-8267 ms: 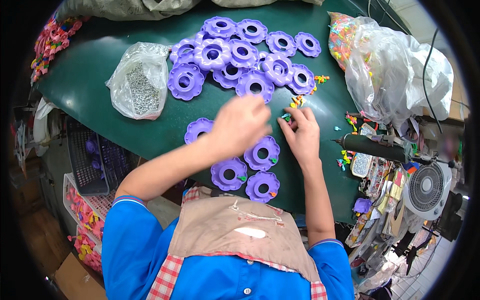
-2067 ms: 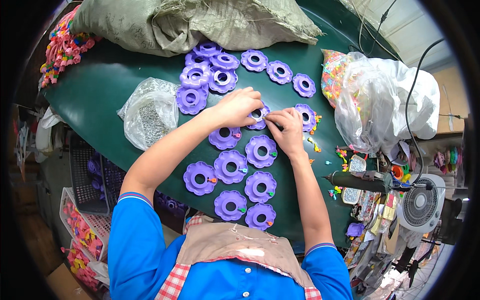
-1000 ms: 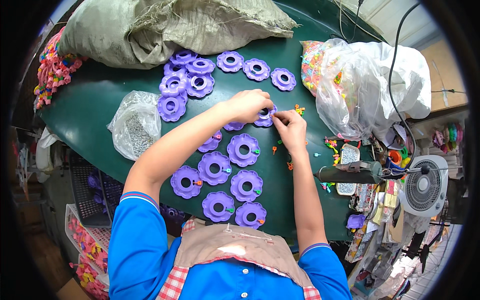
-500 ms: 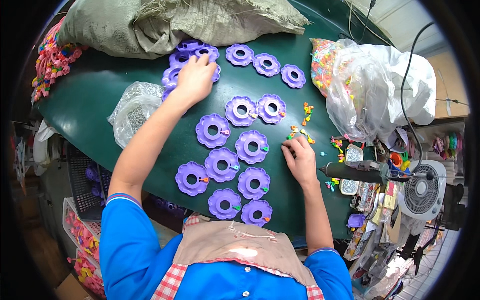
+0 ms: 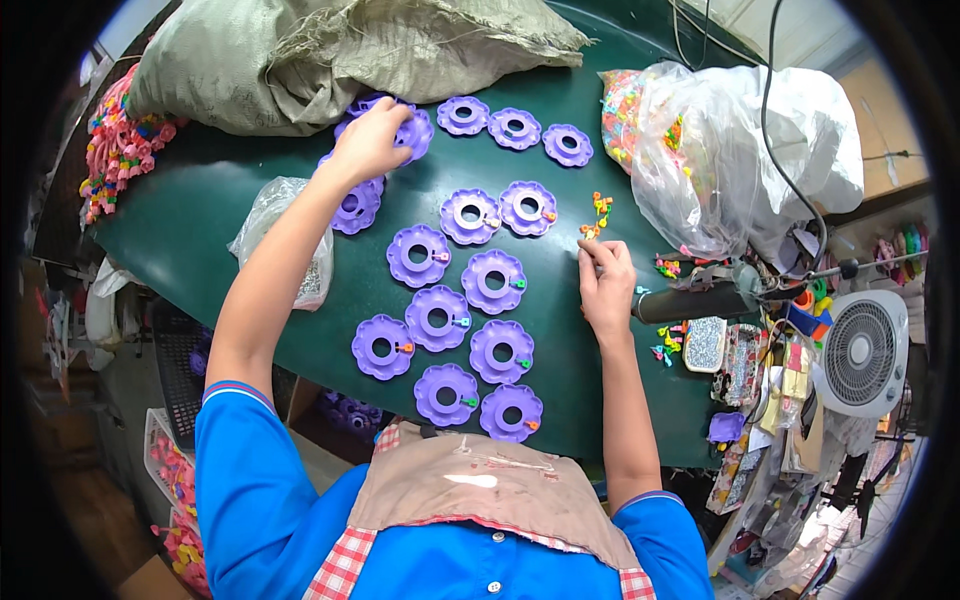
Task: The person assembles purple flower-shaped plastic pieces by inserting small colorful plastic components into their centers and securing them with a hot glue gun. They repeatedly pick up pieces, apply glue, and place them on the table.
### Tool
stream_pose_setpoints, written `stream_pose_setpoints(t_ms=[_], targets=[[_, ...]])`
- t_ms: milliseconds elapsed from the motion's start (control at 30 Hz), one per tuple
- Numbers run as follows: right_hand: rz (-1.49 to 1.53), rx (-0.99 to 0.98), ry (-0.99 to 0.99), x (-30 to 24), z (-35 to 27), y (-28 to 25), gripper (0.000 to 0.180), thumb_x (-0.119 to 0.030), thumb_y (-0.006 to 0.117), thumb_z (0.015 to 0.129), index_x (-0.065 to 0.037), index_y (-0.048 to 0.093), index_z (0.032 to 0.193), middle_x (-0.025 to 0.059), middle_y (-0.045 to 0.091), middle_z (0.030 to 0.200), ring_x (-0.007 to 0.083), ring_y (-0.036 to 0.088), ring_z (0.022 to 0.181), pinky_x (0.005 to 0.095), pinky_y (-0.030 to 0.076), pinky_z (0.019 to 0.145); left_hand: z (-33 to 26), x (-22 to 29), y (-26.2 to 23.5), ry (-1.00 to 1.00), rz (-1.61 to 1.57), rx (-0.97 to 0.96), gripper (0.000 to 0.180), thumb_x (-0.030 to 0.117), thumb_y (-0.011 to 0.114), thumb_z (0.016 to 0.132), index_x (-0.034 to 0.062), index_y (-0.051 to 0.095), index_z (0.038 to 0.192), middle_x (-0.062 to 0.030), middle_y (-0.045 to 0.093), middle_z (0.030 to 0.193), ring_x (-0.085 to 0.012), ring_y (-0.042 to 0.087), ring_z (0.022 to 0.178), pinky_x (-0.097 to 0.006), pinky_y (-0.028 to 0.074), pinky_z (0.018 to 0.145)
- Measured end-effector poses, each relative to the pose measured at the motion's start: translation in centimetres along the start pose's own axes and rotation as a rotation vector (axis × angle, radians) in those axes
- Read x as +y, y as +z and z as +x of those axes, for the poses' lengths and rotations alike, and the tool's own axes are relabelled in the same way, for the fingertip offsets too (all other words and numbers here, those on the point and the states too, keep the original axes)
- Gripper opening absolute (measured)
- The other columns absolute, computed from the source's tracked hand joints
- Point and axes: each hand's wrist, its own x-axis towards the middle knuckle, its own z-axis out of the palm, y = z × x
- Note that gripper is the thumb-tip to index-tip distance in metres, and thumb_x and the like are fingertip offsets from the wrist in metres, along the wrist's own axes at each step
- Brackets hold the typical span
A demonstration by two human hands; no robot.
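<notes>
My left hand (image 5: 372, 142) reaches over a pile of purple scalloped plastic rings (image 5: 416, 138) at the far side of the table, its thumb and fingers closed on one of them. On the right, my right hand (image 5: 606, 285) has its thumb and forefinger pinched at a small orange-yellow plastic piece (image 5: 589, 231); the other fingers are curled in. More such pieces (image 5: 601, 205) lie just beyond it. Between my hands, several purple rings (image 5: 437, 317) lie flat in staggered rows, each with a small coloured piece on its rim. Three bare rings (image 5: 514, 127) lie behind them.
A woven sack (image 5: 250, 70) covers the far left. A clear bag of metal bits (image 5: 315, 275) lies beneath my left forearm. Right of my right hand are a dark cylindrical tool (image 5: 690, 304), a tray of metal bits (image 5: 705, 345), a white fan (image 5: 862, 355) and a plastic bag of coloured pieces (image 5: 690, 160).
My left hand has shifted slightly and its grip on the pile has turned. My right fingers have drawn together over the small pieces. The whole view has shifted a little.
</notes>
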Motion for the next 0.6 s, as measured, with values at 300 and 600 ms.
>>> stream_pose_setpoints(t_ms=[300,600], targets=[[0.667,0.172,0.261,0.1,-3.4,-1.4,0.014,0.003,0.071,0.098,0.005,0.075,0.112,0.0079,0.068,0.114,0.0161,0.074,0.096,0.0280,0.066,0.078,-4.4,18.9,5.7,0.441,-0.115,-0.117,0.044,0.041,0.076,0.082,0.0050,0.066,0.106,-0.0145,0.074,0.091,-0.0337,0.073,0.083,-0.047,0.056,0.073],[0.233,0.087,-0.017,0.8,-5.3,-4.5,0.009,0.002,0.079,0.089,0.000,0.079,0.097,0.0083,0.077,0.101,0.0146,0.071,0.085,0.0296,0.057,0.071,-5.1,23.3,8.2,0.252,-0.025,-0.337,0.050,0.050,0.082,0.080,0.0044,0.071,0.096,-0.0150,0.076,0.086,-0.0334,0.077,0.081,-0.047,0.061,0.071]])
